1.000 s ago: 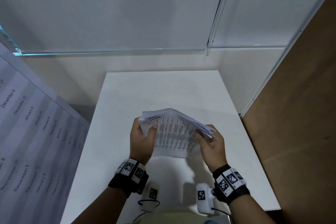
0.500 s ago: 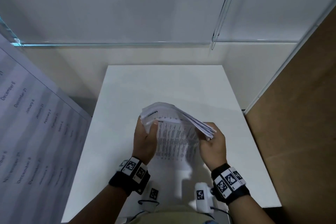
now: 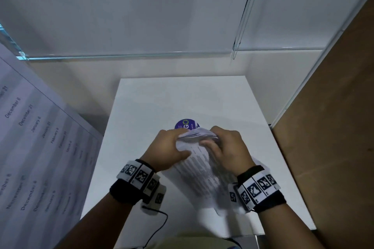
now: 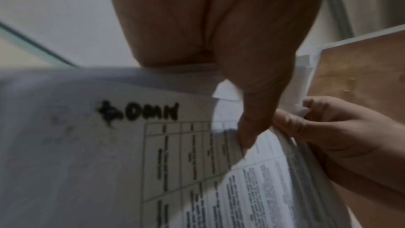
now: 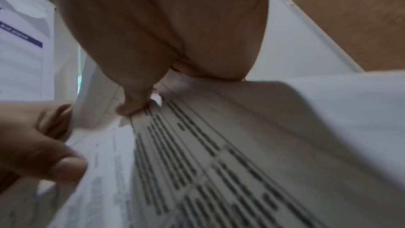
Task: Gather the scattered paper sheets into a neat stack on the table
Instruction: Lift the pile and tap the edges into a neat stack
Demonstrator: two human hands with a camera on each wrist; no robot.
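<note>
A bundle of printed paper sheets (image 3: 200, 176) is held above the white table (image 3: 145, 107), its far end bent over and bunched between both hands. My left hand (image 3: 172, 147) grips the far left edge, thumb on the top sheet. My right hand (image 3: 224, 147) grips the far right edge, thumb (image 3: 206, 143) pressed on the sheets. A sheet with a purple round logo (image 3: 187, 125) shows beyond the knuckles. In the left wrist view the left thumb (image 4: 252, 119) pinches the paper sheets (image 4: 175, 171); in the right wrist view the right thumb (image 5: 131, 103) presses the paper sheets (image 5: 219, 162).
A large printed sheet with dates (image 3: 30, 157) leans at the left of the table. A brown wooden panel (image 3: 334, 127) stands at the right. A glass partition (image 3: 131, 16) rises behind the table. A wrist cable (image 3: 157, 224) hangs near the table's front edge.
Both hands have moved closer together and away from me, bending the bundle's far end down. The sheets now slope toward me, and the purple logo has come into view.
</note>
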